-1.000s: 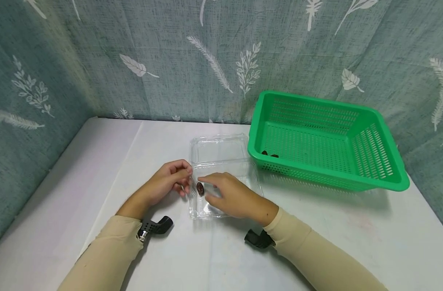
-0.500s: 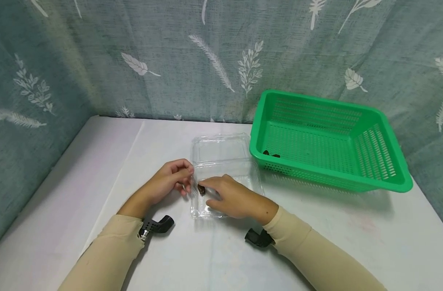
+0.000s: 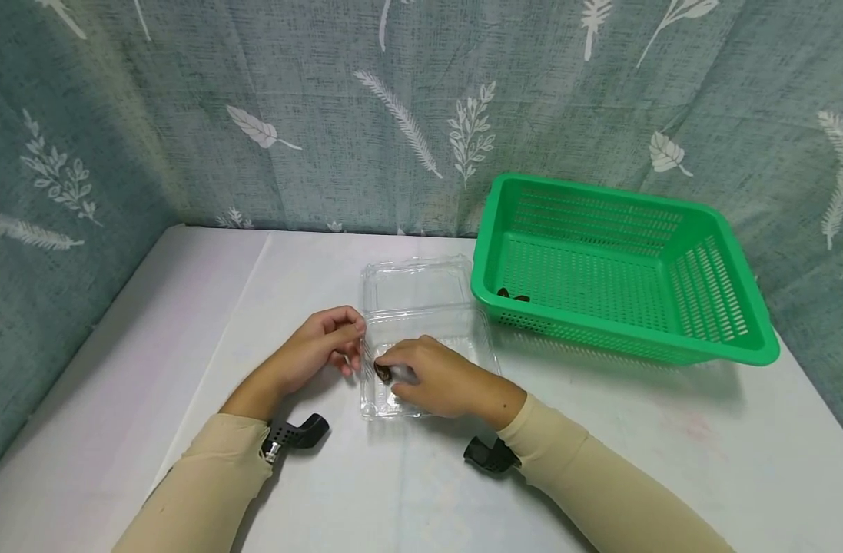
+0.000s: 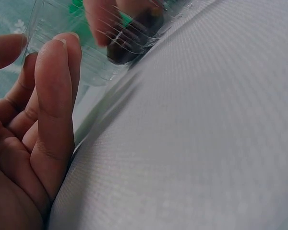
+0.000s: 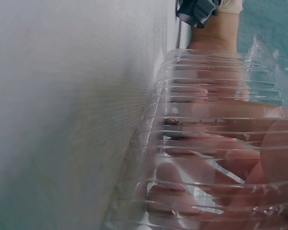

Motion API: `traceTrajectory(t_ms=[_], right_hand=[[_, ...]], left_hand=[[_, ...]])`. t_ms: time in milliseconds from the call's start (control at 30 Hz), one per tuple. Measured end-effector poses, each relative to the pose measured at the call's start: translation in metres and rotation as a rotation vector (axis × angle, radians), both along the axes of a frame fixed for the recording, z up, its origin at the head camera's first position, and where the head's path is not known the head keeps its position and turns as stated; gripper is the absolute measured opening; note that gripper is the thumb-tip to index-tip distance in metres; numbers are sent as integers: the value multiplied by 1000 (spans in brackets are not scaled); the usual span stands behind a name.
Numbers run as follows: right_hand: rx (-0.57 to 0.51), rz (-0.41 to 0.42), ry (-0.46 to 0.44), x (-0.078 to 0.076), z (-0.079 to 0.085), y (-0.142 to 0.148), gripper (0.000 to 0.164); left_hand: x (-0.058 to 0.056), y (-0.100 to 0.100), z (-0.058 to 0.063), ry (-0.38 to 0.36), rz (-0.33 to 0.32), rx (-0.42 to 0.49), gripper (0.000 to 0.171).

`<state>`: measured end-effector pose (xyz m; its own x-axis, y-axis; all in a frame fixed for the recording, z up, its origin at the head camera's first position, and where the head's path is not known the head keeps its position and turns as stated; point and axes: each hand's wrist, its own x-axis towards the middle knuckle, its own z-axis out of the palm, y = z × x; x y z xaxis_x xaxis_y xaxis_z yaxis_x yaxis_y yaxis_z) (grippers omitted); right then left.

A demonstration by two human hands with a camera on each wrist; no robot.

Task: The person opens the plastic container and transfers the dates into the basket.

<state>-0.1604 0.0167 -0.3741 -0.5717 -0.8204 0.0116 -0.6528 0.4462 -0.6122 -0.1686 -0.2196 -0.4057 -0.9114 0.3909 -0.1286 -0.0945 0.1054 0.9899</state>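
Note:
A clear plastic clamshell box lies with its lid laid back on the white table. Inside its near left part is a small dark brown oval piece whose exact kind I cannot tell. My right hand reaches into the box; its index finger touches the piece, while the thumb appears slightly apart from it. At the box's left edge, my left hand pinches the rim between thumb and index finger. Through the box wall, the left wrist view shows the dark piece against a right fingertip.
A green perforated basket stands to the right of the box. Two small dark pieces lie in its near left corner. Behind the table hangs a leaf-patterned curtain. Each wrist carries a black camera mount.
My right hand has lowered its index finger onto the dark piece, and the piece has shifted slightly toward me. My left hand stays at the rim.

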Motion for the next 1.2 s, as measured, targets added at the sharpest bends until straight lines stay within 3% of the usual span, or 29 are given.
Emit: traceTrajectory(t_ms=[300, 533, 733, 967, 1200], right_hand=[[-64, 11, -51, 1, -3, -3, 33], [4, -55, 1, 1, -2, -4, 19], [89, -147, 16, 2, 0, -5, 23], [101, -158, -4, 5, -4, -3, 22], [90, -161, 4, 1, -3, -3, 24]], left_hand=[[2, -2, -1, -8, -6, -7, 22], [3, -1, 0, -17, 0, -21, 25], [0, 0, 2, -19, 0, -28, 26], [2, 0, -3, -23, -13, -32, 26], [-1, 1, 1, -11, 6, -37, 27]])
